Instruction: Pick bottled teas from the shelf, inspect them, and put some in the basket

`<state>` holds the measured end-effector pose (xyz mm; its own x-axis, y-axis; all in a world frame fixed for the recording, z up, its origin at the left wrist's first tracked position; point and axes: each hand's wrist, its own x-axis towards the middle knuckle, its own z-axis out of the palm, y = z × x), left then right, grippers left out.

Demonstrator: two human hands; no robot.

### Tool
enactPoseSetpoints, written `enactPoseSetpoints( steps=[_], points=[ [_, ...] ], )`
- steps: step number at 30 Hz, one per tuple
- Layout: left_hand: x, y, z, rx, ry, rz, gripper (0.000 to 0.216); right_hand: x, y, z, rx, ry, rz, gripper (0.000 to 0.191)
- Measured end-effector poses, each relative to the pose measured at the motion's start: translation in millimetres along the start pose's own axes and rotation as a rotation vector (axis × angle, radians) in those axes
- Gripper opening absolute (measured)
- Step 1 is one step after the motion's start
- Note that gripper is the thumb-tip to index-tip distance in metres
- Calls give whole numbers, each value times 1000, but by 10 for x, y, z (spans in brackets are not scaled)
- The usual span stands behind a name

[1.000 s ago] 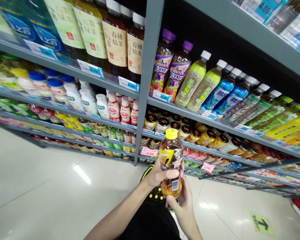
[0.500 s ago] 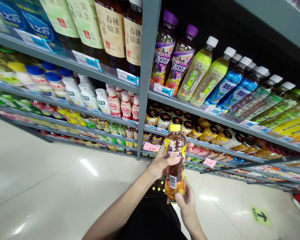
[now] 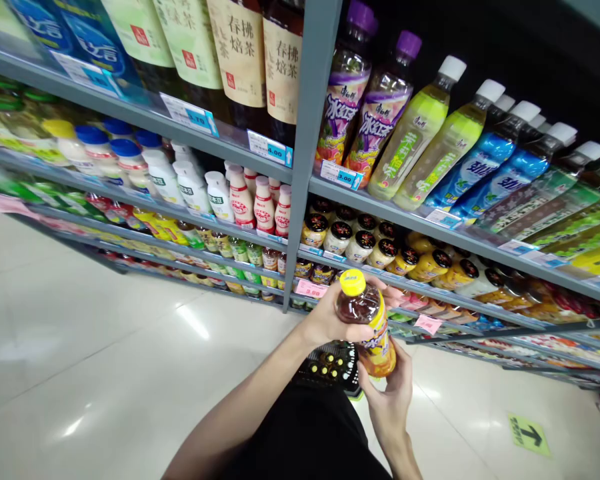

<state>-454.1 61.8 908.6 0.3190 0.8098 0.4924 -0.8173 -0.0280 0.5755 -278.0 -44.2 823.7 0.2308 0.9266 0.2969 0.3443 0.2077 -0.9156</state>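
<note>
Both hands hold one bottle of iced tea (image 3: 367, 313), brown with a yellow cap and a yellow label, in front of the lower shelves. My left hand (image 3: 327, 317) is wrapped round its upper part, the thumb across the front and the fingertips showing beyond the far side. Around the base my right hand (image 3: 393, 387) closes, its thumb on the near side. The bottle leans, its cap tipped up toward me and to the left. Beneath it on the floor, partly hidden by my arm and the bottle, is a black basket (image 3: 351, 383) with several yellow-capped bottles (image 3: 325, 365).
Shelves (image 3: 300, 167) of drinks stretch across the view. Purple-capped bottles (image 3: 340, 100) and green-labelled bottles (image 3: 413, 133) stand above the bottle, with black-lidded jars (image 3: 360, 247) below them. A yellow-green arrow sticker (image 3: 529, 435) lies on the tiled floor (image 3: 105, 373).
The bottle has turned in my hands and tilted, so the barcode no longer shows and the cap faces me more. The basket below shows more. The view has shifted slightly.
</note>
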Motion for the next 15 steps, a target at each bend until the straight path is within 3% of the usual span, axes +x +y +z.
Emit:
enactPoseSetpoints(
  steps=[6,11,15],
  points=[
    [-37,38,-20,123,48,-9,57,81,48,43,80,-71,50,64],
    [-60,46,17,299,183,-89,93,100,154,-3,210,-169,212,69],
    [-44,77,18,320,208,-82,85,134,119,-16,306,-225,287,68]
  ],
)
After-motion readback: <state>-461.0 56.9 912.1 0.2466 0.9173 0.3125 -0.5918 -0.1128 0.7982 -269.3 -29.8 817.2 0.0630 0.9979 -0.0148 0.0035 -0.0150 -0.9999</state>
